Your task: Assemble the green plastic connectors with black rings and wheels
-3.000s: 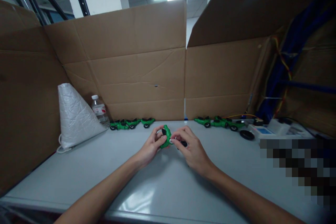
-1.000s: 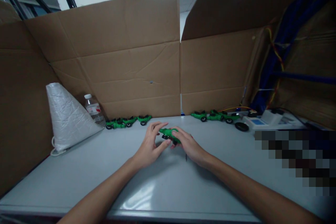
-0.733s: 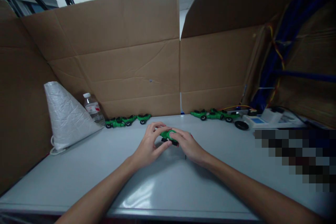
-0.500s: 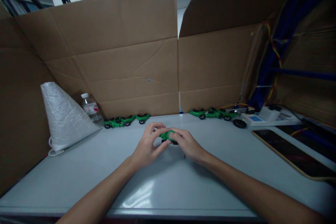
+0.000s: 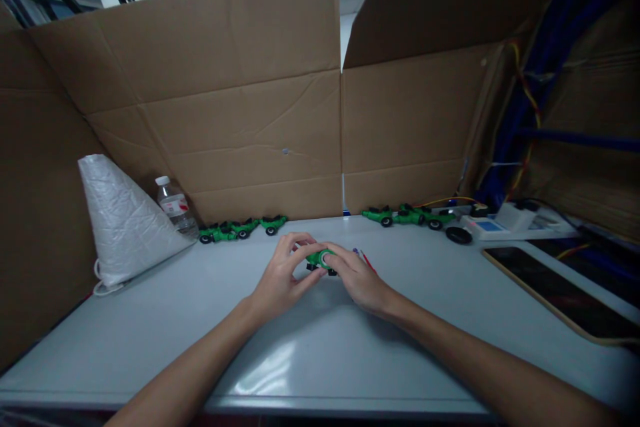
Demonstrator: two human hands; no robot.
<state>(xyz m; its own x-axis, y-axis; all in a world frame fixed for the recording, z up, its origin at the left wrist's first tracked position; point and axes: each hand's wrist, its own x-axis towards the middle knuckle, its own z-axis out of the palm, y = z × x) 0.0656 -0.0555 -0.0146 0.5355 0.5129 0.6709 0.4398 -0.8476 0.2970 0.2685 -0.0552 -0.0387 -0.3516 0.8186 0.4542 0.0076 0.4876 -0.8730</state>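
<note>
A small green part with black pieces (image 5: 319,258) is held just above the table, between both hands. My left hand (image 5: 286,277) pinches it from the left, thumb below and fingers over the top. From the right, my right hand (image 5: 361,280) closes on the same part, fingertips at its round light centre. A thin red item (image 5: 369,261) and a small blue-purple tip (image 5: 355,251) show just behind my right hand; whether that hand holds them cannot be made out.
Green toy cars stand along the cardboard wall at left (image 5: 243,229) and right (image 5: 407,215). A silver bag (image 5: 125,227) and bottle (image 5: 175,205) are back left. A black ring (image 5: 458,235), power strip (image 5: 515,223) and phone (image 5: 555,287) lie right.
The red item and blue-purple tip now show behind my right hand, and the dark tip below that hand is gone from view. Both hands keep their hold on the green part.
</note>
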